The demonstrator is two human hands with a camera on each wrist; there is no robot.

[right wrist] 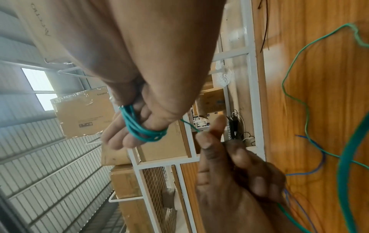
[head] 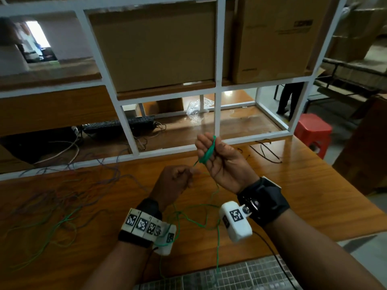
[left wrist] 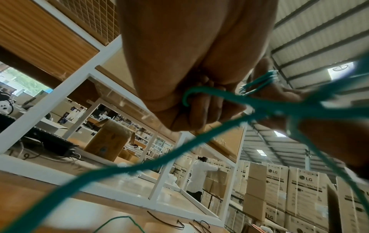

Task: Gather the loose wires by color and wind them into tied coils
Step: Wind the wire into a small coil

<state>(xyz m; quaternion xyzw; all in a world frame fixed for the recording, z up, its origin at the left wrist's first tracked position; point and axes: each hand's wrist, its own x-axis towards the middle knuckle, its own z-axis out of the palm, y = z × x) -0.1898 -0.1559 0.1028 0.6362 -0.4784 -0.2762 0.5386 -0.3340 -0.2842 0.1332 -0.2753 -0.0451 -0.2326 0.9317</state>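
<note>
We work at a wide wooden tabletop [head: 314,185] that runs under a white metal shelf frame [head: 217,80], whose upper bays hold large cardboard boxes [head: 155,49]. To our left on the tabletop lies a loose tangle of purple wires [head: 69,195], with stray green strands [head: 52,233] trailing toward the near edge, and a few thin black wires [head: 266,151] lie far right beside the frame. Our right hand [head: 222,162] is raised palm-up above the tabletop, its fingers loosely extended, and a small green coil [right wrist: 139,127] is looped several turns around those fingers. Our left hand [head: 176,181] sits just below and beside it, fingers curled, thumb and forefinger pinching the green wire [head: 195,163] that runs taut up to the coil. In the right wrist view, a few thin blue strands also pass down through the left hand's curled fingers [right wrist: 257,181]. The free length of green wire [head: 217,243] hangs from the hands, loops over the tabletop between our wrists and drops past the near edge.
</note>
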